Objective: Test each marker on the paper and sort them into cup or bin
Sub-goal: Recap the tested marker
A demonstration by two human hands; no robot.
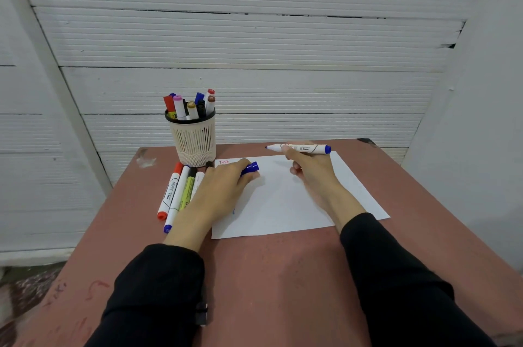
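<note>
Fingers (291, 153) of the right hand (311, 174) pinch an uncapped blue marker (300, 148) level above the paper's (283, 205) far edge; the left hand (223, 185) grips its blue cap (250, 169) on the paper. Loose markers (177, 194) lie on the tabletop (268, 276) beside the mesh cup (194, 138).

My left hand (223, 185) covers part of the markers lying by the cup (194, 139), and most of the blue cap (250, 168). The red word on the paper (283, 205) reads perhaps "Test".
</note>
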